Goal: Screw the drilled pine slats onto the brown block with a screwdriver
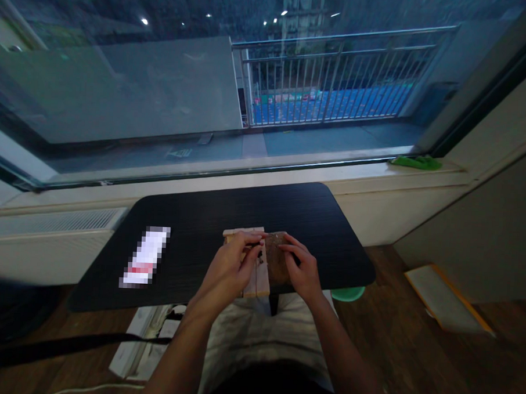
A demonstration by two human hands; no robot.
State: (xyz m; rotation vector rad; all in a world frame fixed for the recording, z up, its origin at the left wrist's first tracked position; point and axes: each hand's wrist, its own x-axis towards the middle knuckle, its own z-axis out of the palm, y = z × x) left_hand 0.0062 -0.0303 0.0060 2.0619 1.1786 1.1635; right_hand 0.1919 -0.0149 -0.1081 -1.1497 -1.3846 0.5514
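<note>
Just in front of me, near the table's front edge, lie a pale wooden strip (256, 282) and, on its right, a flat brown board (278, 268) with a rough-looking surface. The two touch or overlap; I cannot tell which. My left hand (238, 260) rests over the strip, thumb and fingertips drawn together around something small and dark that I cannot make out. Small dark specks (261, 257) show beside its thumb. Bent fingers of my right hand (302, 267) press on the brown board and cover its right side.
The black table (192, 217) stands against a window ledge (363, 181). A blurred-out bright rectangle (146, 258) lies at its left. A green cloth (418, 162) is on the ledge. Below are a green basin (348, 293), a white box (130, 342) and a dark strap (77, 343).
</note>
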